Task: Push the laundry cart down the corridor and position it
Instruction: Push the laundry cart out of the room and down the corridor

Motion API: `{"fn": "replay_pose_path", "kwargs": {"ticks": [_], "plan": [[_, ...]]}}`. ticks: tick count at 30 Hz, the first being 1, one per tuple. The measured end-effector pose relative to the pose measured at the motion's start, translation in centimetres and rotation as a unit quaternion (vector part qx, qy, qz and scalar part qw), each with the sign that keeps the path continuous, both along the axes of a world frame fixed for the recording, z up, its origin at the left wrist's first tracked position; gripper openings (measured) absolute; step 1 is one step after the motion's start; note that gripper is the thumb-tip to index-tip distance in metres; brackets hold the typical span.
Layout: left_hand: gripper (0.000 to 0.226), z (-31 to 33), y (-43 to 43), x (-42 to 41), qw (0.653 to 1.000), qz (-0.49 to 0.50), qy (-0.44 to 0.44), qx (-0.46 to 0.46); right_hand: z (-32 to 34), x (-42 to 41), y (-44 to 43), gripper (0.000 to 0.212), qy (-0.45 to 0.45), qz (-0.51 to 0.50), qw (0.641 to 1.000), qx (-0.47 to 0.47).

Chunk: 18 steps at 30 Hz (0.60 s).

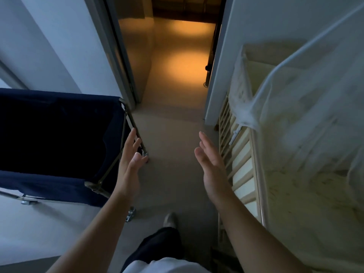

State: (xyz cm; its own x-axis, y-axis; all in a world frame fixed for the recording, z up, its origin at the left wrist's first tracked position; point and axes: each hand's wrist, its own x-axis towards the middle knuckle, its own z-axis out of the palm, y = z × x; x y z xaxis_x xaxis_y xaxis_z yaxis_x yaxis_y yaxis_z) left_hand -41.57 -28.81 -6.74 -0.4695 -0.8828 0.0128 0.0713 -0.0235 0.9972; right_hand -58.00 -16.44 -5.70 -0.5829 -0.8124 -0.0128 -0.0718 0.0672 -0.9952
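Laundry cart is parked at 9 o'clock by the wall. Left hand is spread flat beside its metal frame, nothing gripped; right hand is spread in air. Frame should be gripped w/ both hands, then steered toward the lit doorway at 12, clear of the cot at 3.

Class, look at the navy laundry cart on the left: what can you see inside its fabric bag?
The laundry cart shows only dark navy fabric; its interior is in deep shadow, so any laundry at the bottom cannot be made out. The open left hand is beside its metal frame.
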Motion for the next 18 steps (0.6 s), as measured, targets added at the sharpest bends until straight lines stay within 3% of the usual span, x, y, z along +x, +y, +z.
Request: {"fn": "replay_pose_path", "kwargs": {"ticks": [6, 11, 18], "plan": [[0.093, -1.8, -6.2, -3.6, 1.0, 0.025, 0.004, 0.011, -1.2, -4.7, -7.2, 0.058, 0.021, 0.034, 0.999, 0.01], [0.065, -2.8, -13.7, -6.6, 0.999, 0.047, 0.008, 0.009, -0.8, -8.6, -15.4, 0.055, 0.044, 0.073, 0.996, 0.022], [0.068, -2.8, -22.9, -8.6, 0.99, 0.135, 0.021, 0.027, 0.5, -11.8, -26.5, 0.059, 0.068, 0.145, 0.986, 0.038]]}}
